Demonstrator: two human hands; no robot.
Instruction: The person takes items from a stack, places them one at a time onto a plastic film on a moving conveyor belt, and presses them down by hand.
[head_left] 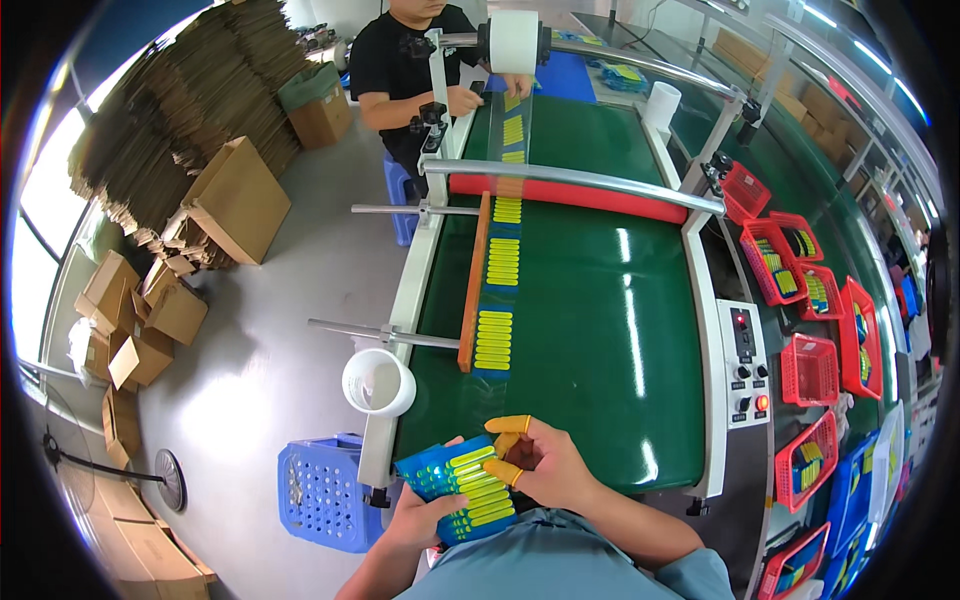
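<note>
My left hand [422, 515] grips a blue card [462, 490] bearing rows of yellow-green bars, its thumb over the front. At the card's right edge is my right hand [553, 465], with yellow finger cots on thumb and index finger. Those two fingers are apart, and nothing shows between them; whether the thumb touches the card is hard to tell. Ahead, similar blue cards with yellow bars [494, 340] lie in a line on the green conveyor belt [580, 330], beside an orange-brown guide bar [474, 290].
A red roller [590, 197] and metal bars cross the belt. A white cup-like container [379, 383] sits by its near left corner, above a blue plastic stool [325, 495]. Right are a control box [743, 365] and red baskets [810, 370]. Another person [410, 80] works at the far end.
</note>
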